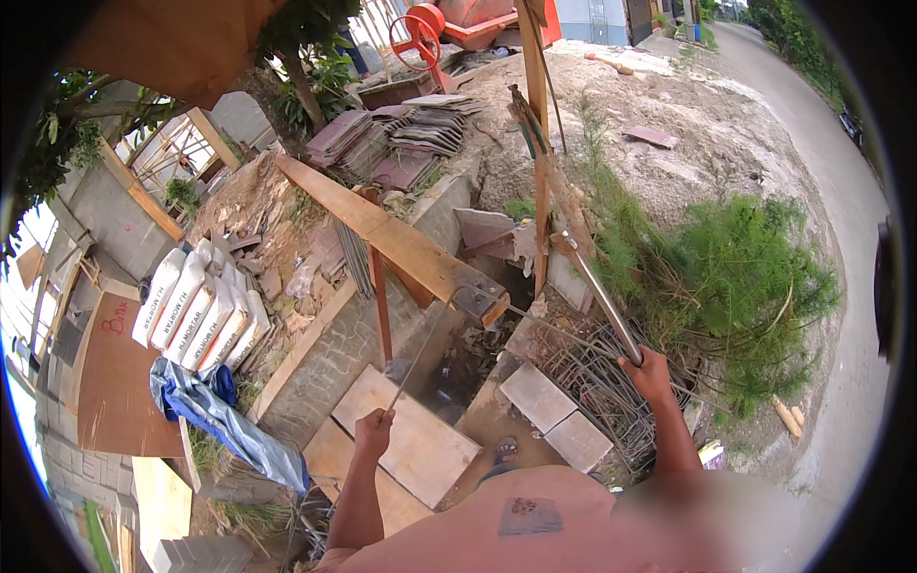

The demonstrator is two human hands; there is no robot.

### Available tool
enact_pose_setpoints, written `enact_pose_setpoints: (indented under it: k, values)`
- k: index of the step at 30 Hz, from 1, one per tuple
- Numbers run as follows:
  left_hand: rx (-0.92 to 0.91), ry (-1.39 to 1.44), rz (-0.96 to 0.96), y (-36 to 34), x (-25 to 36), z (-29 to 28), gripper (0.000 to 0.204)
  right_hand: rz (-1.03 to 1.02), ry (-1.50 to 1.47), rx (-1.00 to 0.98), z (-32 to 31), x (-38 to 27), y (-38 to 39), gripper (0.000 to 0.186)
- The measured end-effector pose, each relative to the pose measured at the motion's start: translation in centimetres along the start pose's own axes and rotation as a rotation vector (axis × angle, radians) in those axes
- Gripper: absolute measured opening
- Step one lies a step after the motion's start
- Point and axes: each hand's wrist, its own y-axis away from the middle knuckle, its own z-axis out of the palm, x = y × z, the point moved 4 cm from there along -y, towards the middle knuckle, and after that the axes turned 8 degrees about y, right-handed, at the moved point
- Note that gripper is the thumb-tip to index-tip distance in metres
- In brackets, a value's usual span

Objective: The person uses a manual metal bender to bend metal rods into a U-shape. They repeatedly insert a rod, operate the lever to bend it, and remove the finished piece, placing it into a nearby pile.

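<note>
My left hand (374, 432) is closed around a thin metal rod (413, 371), which slants up toward a metal plate (475, 298) on the end of a long wooden plank (373, 229). In my right hand (650, 372) is the near end of a silver metal pipe (608, 304). The pipe leans up and away, with a fitting (564, 241) at its far end beside an upright wooden post (542, 191). Another thin rod length (554, 328) runs from the plate toward the right. Whether both lengths are one rod I cannot tell.
Bent steel bars (616, 396) lie in a pile near my right arm. Pale slabs (411, 435) and tiles (556, 415) surround my foot (506, 451). Stacked white bags (196, 306) and a blue tarp (224, 415) are left. A bush (735, 296) grows right; a red mixer (468, 24) stands behind.
</note>
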Motion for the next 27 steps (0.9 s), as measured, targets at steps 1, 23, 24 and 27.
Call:
enact_pose_setpoints:
  k: [1,23,24,27]
  values:
    - [-0.034,-0.012,-0.031,-0.9,-0.6,0.3,0.043,0.021,0.002,0.005,0.9,0.2,0.4,0.037]
    - [-0.190,-0.143,0.044,-18.4,-5.5,-1.6,0.041,0.278,0.111,0.139,8.5,-8.7,4.0,0.023]
    - [-0.191,-0.142,0.043,-18.8,-5.4,-1.7,0.041,0.295,0.098,0.137,8.7,-9.1,3.9,0.026]
    - [-0.200,-0.127,0.040,-19.4,-5.7,-1.9,0.041,0.323,0.102,0.131,8.8,-9.6,3.6,0.028]
